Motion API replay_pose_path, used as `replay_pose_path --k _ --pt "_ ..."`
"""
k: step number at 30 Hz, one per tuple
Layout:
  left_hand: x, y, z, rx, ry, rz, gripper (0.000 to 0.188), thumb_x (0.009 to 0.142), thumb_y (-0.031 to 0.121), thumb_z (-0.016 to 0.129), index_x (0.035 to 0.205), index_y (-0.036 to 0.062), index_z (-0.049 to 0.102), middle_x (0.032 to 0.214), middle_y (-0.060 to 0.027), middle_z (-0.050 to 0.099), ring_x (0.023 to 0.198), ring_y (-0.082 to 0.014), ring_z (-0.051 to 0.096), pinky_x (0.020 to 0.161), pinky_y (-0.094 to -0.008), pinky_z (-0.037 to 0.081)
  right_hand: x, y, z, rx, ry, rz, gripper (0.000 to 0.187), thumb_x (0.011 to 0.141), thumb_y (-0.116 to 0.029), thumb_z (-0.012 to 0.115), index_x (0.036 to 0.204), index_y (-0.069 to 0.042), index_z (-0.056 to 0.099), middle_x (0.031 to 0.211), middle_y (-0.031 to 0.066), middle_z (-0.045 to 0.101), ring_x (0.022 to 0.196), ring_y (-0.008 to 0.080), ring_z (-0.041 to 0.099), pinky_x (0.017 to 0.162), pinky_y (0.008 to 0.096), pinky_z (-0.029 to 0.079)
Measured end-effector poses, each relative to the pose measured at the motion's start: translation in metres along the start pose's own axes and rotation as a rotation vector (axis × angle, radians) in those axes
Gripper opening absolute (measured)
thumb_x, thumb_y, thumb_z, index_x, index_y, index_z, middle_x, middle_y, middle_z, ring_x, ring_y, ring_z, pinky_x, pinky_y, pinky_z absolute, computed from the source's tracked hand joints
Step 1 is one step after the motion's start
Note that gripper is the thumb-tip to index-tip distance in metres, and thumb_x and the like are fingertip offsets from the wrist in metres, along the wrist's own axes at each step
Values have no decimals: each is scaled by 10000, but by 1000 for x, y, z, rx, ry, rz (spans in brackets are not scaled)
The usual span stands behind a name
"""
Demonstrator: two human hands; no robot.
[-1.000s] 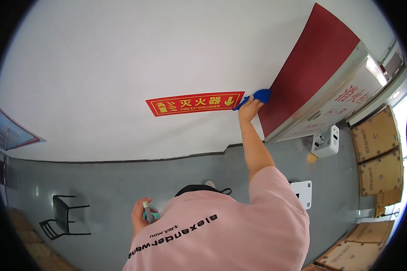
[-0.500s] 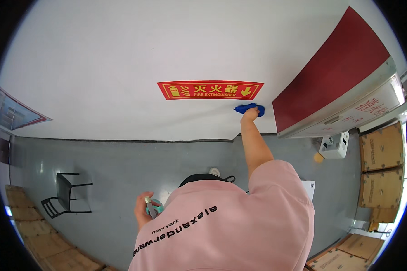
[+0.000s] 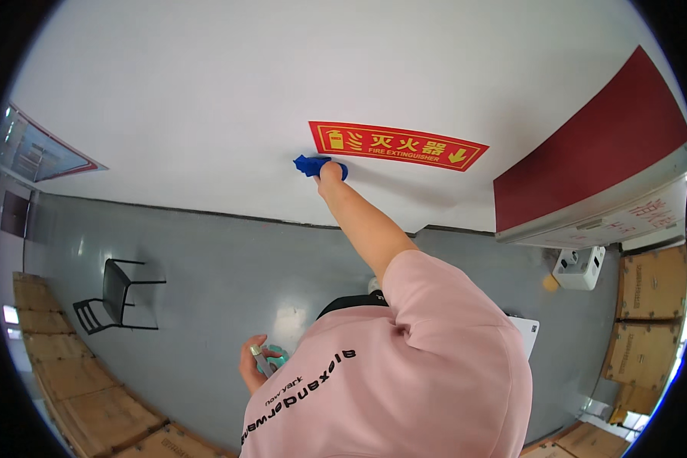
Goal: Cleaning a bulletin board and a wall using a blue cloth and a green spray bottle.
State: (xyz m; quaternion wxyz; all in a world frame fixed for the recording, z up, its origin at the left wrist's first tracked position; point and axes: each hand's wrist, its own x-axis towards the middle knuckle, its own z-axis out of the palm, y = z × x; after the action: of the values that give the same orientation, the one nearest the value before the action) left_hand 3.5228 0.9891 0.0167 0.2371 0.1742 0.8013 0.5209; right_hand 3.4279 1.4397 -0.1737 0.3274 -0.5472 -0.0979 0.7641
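Observation:
My right arm reaches out to the white wall [image 3: 206, 114]. There my right hand [image 3: 330, 172] presses a crumpled blue cloth [image 3: 308, 164] against the surface, just below the left end of a red sign [image 3: 397, 143] with yellow markings. Low at my left side, my left hand [image 3: 249, 365] is closed around what looks like a spray bottle [image 3: 275, 357], with a grey top and a teal body. My pink shirt hides part of the bottle.
A red-and-silver wall cabinet [image 3: 588, 160] juts out on the right, with a white box-like object [image 3: 578, 269] beneath it. On the left, a black chair [image 3: 116, 294] stands on the grey floor [image 3: 206, 252]. Cardboard boxes [image 3: 649, 355] are stacked along both sides.
My right hand has slid the blue cloth leftward along the wall, from under the sign's right end to below its left end. The left hand keeps its hold, and the view has shifted.

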Motion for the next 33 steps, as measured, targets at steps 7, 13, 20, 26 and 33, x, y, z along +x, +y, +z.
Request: replay_pose_path --k 7,13,20,26,33 --pt "6 10 9 38 -69 146 573 582 73 799 1120 86 601 1144 -76 556 740 -148 602 588 -263 432 102 -62 -121 -259 -222 -478 194 918 -156 458 1051 -85 579 1010 96 644 961 263 626 890 445 516" --pt "0 14 13 8 -59 53 604 556 9 787 1122 115 604 1159 -87 552 760 -159 614 560 -250 450 55 -160 -253 181 228 -331 204 926 -205 474 1074 -115 582 1013 94 634 908 264 632 806 440 551" --pt "8 12 22 109 -170 171 620 547 -20 784 1129 83 596 1150 -115 565 764 -176 615 608 -278 489 37 -227 -345 54 291 -218 147 901 -203 523 1004 -171 622 936 35 661 856 220 642 796 410 521" --pt "17 18 28 133 -275 292 592 563 5 792 1120 64 599 1142 -124 572 755 -178 612 626 -291 495 53 -127 -216 -214 -65 -116 228 915 -184 499 1098 -129 625 993 67 685 938 224 654 874 351 500" --pt "7 6 27 121 -193 188 568 584 82 822 1107 58 603 1132 -135 575 735 -181 625 592 -283 483 15 -26 -83 -53 -153 50 270 965 -180 388 1168 -108 550 1160 79 590 1080 246 571 943 411 498"
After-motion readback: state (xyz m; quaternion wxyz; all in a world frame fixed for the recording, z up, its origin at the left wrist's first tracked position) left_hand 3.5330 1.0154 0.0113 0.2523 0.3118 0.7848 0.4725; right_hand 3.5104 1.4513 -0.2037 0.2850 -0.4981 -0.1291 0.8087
